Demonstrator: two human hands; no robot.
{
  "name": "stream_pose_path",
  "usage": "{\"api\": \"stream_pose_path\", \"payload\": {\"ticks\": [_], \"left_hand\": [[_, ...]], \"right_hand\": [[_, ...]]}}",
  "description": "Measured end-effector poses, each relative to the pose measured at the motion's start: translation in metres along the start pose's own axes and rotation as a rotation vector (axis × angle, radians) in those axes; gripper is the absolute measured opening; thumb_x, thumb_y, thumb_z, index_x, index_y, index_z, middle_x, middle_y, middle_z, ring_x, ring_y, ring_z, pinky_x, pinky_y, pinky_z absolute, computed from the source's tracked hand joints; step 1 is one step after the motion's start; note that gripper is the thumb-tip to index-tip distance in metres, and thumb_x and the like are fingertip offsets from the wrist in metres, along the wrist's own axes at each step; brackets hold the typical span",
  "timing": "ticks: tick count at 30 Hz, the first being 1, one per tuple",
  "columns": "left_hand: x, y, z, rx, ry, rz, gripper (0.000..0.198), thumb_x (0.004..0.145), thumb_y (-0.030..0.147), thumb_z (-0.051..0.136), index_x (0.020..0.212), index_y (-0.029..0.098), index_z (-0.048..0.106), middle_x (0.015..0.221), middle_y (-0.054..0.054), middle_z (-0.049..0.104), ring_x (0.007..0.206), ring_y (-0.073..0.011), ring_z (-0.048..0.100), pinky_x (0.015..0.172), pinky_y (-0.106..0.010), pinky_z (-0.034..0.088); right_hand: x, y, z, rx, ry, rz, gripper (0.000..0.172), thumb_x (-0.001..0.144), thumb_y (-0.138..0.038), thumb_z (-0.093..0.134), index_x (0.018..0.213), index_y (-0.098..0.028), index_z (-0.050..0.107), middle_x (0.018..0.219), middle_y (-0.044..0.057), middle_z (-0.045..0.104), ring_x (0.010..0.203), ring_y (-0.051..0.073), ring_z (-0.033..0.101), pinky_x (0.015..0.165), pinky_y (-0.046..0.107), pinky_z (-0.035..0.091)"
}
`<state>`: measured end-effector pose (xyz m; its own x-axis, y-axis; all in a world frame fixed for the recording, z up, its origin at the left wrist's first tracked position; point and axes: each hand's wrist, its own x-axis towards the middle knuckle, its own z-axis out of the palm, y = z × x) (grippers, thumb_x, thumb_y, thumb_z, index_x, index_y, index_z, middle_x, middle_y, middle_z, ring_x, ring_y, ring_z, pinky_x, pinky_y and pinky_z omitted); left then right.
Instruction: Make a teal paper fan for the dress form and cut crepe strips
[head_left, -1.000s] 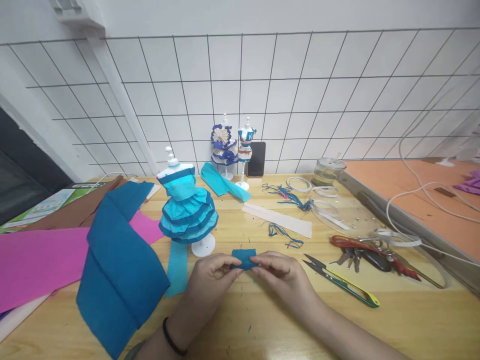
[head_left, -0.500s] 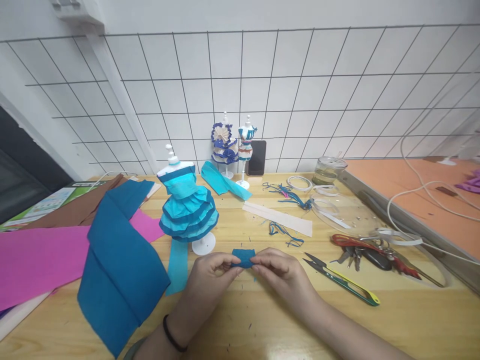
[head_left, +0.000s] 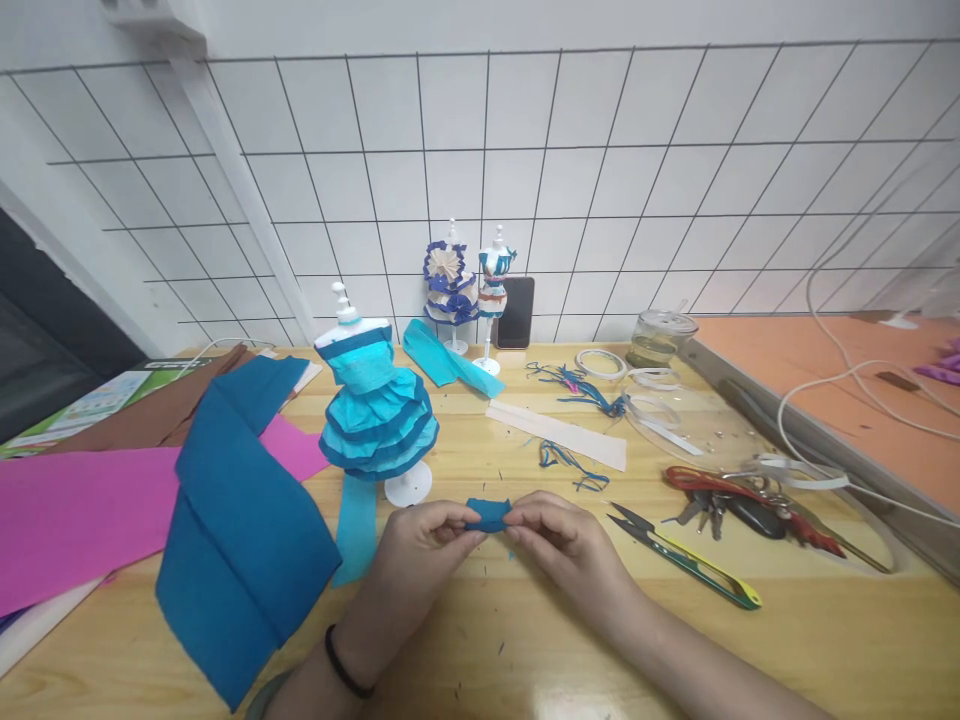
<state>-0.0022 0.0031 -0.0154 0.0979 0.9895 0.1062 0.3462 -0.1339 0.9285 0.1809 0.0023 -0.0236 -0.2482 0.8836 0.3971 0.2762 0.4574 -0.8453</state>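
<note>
Between my two hands is a small dark-blue piece of crepe paper (head_left: 488,514), held just above the wooden table. My left hand (head_left: 427,550) pinches its left end between thumb and fingers. At the right end, the thumb and fingers of my right hand (head_left: 562,545) are closed on it too. Behind my left hand stands a white mini dress form (head_left: 377,390) wearing a tiered turquoise and dark-blue paper dress. A folded dark-blue crepe sheet (head_left: 244,530) lies to the left, beside a turquoise strip (head_left: 356,530). Thread snips (head_left: 686,555) with a green and yellow handle lie right of my right hand.
Two smaller dressed forms (head_left: 493,285) and a phone (head_left: 516,312) stand by the tiled wall. A pale paper strip (head_left: 559,432), blue scraps (head_left: 574,465), keys (head_left: 731,508) and a lidded jar (head_left: 656,338) are at right. Pink paper (head_left: 82,515) covers the left side.
The upper edge of the small blue piece looks more curled and its visible height is a little less. Both hands keep their pinch in nearly the same place; the view has shifted slightly.
</note>
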Motion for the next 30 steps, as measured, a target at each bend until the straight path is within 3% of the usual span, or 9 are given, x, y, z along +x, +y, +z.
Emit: {"api": "stream_pose_path", "payload": {"ticks": [10, 20, 26, 30], "left_hand": [[0.0004, 0.0023, -0.0020, 0.105, 0.032, 0.111, 0.010, 0.064, 0.016, 0.068, 0.073, 0.017, 0.071, 0.066, -0.002, 0.071, 0.059, -0.0135, 0.063, 0.056, -0.022, 0.052], [0.0016, 0.0066, -0.0076, 0.261, 0.006, 0.315, 0.010, 0.065, 0.010, 0.067, 0.069, 0.018, 0.069, 0.066, 0.001, 0.072, 0.060, -0.0122, 0.064, 0.058, -0.021, 0.050], [0.0000, 0.0092, -0.0080, 0.274, -0.007, 0.279, 0.011, 0.065, 0.008, 0.066, 0.067, 0.019, 0.068, 0.064, 0.001, 0.071, 0.060, -0.0120, 0.063, 0.058, -0.020, 0.049], [0.0011, 0.0094, -0.0077, 0.271, 0.000, 0.231, 0.008, 0.065, 0.011, 0.067, 0.066, 0.019, 0.067, 0.063, 0.002, 0.070, 0.059, -0.0119, 0.062, 0.057, -0.020, 0.048]], "right_hand": [[-0.0024, 0.0069, 0.0028, 0.012, -0.004, 0.040, 0.010, 0.077, -0.020, 0.061, 0.085, -0.019, 0.067, 0.076, 0.005, 0.064, 0.062, 0.014, 0.058, 0.056, 0.026, 0.048], [-0.0024, 0.0075, 0.0022, 0.014, -0.013, 0.074, 0.008, 0.076, -0.017, 0.061, 0.082, -0.018, 0.066, 0.074, 0.004, 0.062, 0.060, 0.014, 0.056, 0.055, 0.025, 0.046], [-0.0019, 0.0040, 0.0019, 0.024, -0.017, 0.090, 0.006, 0.076, -0.016, 0.061, 0.079, -0.019, 0.066, 0.074, 0.004, 0.062, 0.061, 0.013, 0.055, 0.056, 0.025, 0.045], [-0.0023, 0.0022, 0.0019, 0.085, -0.005, 0.186, 0.003, 0.074, -0.019, 0.063, 0.076, -0.018, 0.066, 0.074, 0.003, 0.062, 0.060, 0.013, 0.054, 0.055, 0.025, 0.044]]}}
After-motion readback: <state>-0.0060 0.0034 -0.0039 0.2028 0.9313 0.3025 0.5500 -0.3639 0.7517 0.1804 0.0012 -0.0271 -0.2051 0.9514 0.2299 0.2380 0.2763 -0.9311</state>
